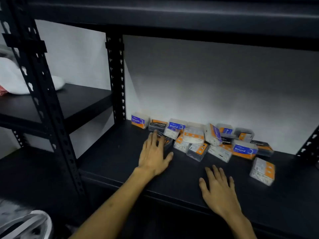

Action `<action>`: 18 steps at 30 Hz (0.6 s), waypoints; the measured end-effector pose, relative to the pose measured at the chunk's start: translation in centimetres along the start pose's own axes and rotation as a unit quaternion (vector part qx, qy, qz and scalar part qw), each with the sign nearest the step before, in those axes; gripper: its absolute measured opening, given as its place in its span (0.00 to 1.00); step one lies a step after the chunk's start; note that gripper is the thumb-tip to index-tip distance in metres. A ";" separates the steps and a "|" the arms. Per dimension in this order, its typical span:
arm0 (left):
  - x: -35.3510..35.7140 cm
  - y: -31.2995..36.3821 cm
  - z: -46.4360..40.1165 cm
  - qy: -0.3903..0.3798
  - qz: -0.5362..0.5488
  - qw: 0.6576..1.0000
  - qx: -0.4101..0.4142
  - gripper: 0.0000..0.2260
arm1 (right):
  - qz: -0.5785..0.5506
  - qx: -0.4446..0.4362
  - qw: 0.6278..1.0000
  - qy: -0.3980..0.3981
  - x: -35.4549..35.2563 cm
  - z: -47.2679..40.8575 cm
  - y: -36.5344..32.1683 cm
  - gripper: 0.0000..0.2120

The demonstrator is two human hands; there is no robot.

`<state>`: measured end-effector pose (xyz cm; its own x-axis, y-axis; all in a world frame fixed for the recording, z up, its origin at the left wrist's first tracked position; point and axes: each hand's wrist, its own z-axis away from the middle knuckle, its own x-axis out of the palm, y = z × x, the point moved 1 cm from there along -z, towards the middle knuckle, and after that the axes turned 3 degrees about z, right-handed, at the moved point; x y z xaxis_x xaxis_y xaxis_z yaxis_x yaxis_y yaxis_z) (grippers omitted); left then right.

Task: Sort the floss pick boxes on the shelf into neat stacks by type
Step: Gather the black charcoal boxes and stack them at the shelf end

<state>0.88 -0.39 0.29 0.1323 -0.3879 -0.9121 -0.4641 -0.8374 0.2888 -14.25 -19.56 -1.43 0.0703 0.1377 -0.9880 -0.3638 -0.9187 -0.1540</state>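
Floss pick boxes lie jumbled on the shelf, unsorted; left hand, fingers spread, reaches a charcoal box; right hand rests flat, empty.

Dim, soft-blurred, edges dark and warped.

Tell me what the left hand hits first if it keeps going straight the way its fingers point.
Most likely the dark Charcoal box: the left hand lies open with fingertips already over its near edge, though contact is unclear. Beyond it sits a second Charcoal box by the back wall.
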 end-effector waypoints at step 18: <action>-3.5 -2.6 1.2 -0.003 0.246 0.969 0.000 0.16 | -0.257 -0.119 0.953 0.110 1.0 -5.5 -9.5 0.27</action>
<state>0.61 3.58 2.35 -0.1095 -0.7377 -0.6661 -0.4701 -0.5520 0.6886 -5.66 -12.73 -0.87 0.3853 0.5345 -0.7522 -0.0106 -0.8126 -0.5828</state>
